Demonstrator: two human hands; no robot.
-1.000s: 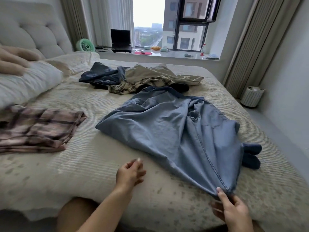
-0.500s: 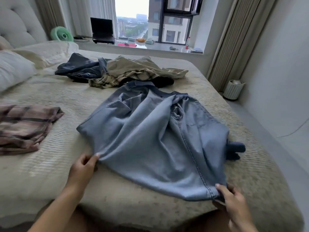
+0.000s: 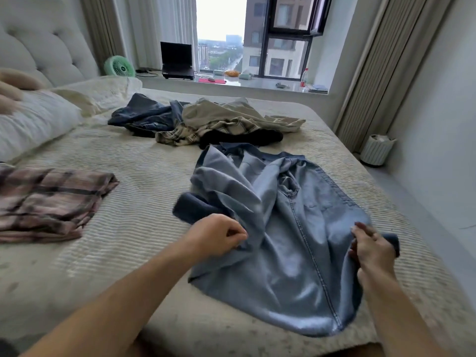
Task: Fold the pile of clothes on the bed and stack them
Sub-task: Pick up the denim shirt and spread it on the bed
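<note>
A light blue denim shirt (image 3: pixel 291 253) lies spread on the bed (image 3: pixel 144 191) in front of me. My left hand (image 3: pixel 216 237) pinches a fold of the shirt's left side, with a dark blue sleeve lying just beyond it. At the shirt's right edge my right hand (image 3: pixel 371 249) grips the fabric, a dark blue cuff showing past its fingers. Further back lies a loose pile of clothes (image 3: pixel 206 122): dark denim, beige and plaid pieces. A folded pink plaid garment (image 3: pixel 49 199) sits at the left.
White pillows (image 3: pixel 38 119) and a tufted headboard are at the far left. A window sill beyond the bed holds a laptop (image 3: pixel 177 60) and a green fan (image 3: pixel 119 66). A small white bin (image 3: pixel 376 150) stands on the floor to the right of the bed.
Both hands have moved up from the shirt's hem to its sides and gathered the fabric inward. The shirt now looks narrower, and the left sleeve shows beside it.
</note>
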